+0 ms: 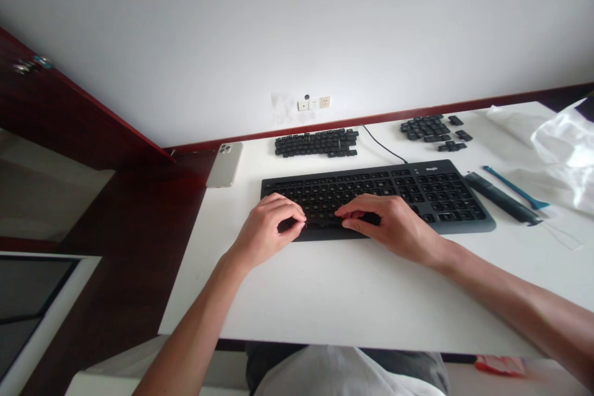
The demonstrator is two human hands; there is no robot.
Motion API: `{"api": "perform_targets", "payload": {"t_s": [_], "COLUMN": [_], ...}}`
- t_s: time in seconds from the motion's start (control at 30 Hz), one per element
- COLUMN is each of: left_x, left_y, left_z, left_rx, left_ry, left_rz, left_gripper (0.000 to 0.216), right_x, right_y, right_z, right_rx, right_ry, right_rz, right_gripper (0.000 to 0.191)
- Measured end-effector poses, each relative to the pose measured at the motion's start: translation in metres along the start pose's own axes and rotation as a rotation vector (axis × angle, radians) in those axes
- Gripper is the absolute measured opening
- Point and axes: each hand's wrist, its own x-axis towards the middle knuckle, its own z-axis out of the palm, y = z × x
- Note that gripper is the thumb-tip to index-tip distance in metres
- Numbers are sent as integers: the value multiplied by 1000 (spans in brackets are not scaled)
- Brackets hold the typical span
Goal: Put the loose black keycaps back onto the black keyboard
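Head view: the keyboard [417, 192] sits mid-table [325, 297], a bit toward the far edge. Both hands are on its front row, one at each end of the long key [325, 226], I'd guess to keep it level. The left hand [266, 226] is curled, thumb and forefinger pinching the key's left end. The right hand [387, 223] has its fingers pressed together, nipping the right end. Two keycap piles [317, 142] [427, 129] lie along the far edge, clear of the hands. The phone [225, 164] hangs at the left edge. A black bar [501, 198] and a blue tool [513, 187] are just right of the keyboard, with a plastic bag [566, 148] toward the far right corner.
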Motion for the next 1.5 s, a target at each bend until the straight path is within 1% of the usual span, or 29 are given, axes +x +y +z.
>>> {"api": "perform_targets", "payload": {"t_s": [0.07, 0.27, 0.5, 0.7, 0.9, 1.07, 1.23, 1.5], "left_x": [0, 0, 0, 0, 0, -1, -3, -6], "left_y": [0, 0, 1, 1, 1, 3, 2, -1], "left_z": [0, -1, -5, -6, -3, -1, -2, -3], "left_rx": [6, -7, 5, -4, 2, 17, 81, 134], "left_ry": [-22, -93, -150, -163, -130, -119, -88, -159], "left_rz": [4, -21, -21, -30, -14, -15, -60, -122], "left_gripper": [10, 9, 11, 10, 11, 12, 11, 11], "right_x": [1, 1, 1, 0, -2, -4, -4, -9], "right_y": [0, 1, 4, 6, 3, 0, -2, -10], "right_z": [0, 0, 4, 5, 8, 9, 7, 10], "right_rx": [-18, -115, -145, -174, -226, -239, -288, -477], "right_ry": [-2, -1, 37, 51, 58, 43, 22, -79], "right_rz": [-10, -182, -235, -289, -364, -361, -360, -403], "right_gripper": [20, 21, 20, 19, 20, 22, 22, 29]}}
